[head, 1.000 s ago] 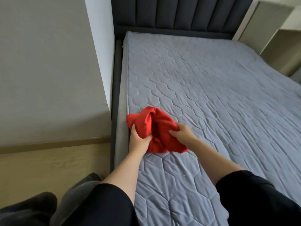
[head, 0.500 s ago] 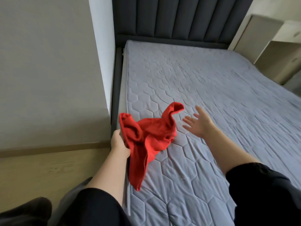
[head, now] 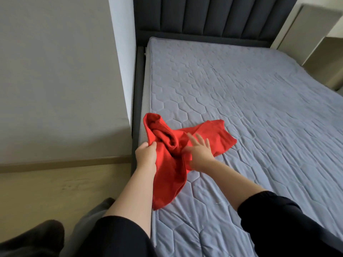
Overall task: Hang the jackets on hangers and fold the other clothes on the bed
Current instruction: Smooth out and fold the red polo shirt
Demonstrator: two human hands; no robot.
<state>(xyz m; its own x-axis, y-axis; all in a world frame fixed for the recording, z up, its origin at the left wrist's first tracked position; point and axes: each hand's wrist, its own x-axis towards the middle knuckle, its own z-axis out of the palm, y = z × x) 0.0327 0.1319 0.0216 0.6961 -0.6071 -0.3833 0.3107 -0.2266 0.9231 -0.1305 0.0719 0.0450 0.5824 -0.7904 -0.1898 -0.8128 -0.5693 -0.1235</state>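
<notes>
A crumpled red garment (head: pixel 219 134) lies partly spread on the left side of the grey quilted bed (head: pixel 259 101). My left hand (head: pixel 145 153) grips its left edge at the mattress side, so one end hangs down over the bed's edge. My right hand (head: pixel 199 149) rests flat on the middle of the garment, fingers spread, holding nothing. The far end of the cloth lies flat on the mattress beyond my right hand.
A dark padded headboard (head: pixel 204 13) stands at the far end. A grey wall (head: pixel 55 71) and wooden floor (head: pixel 55 186) run along the bed's left side. Dark clothes (head: pixel 31 240) lie at the lower left. Beige furniture (head: pixel 315 34) stands at the far right.
My right hand let go of the bunched red garment, then came down open onto it. The garment has unfurled across the mattress while my left hand kept its hold.
</notes>
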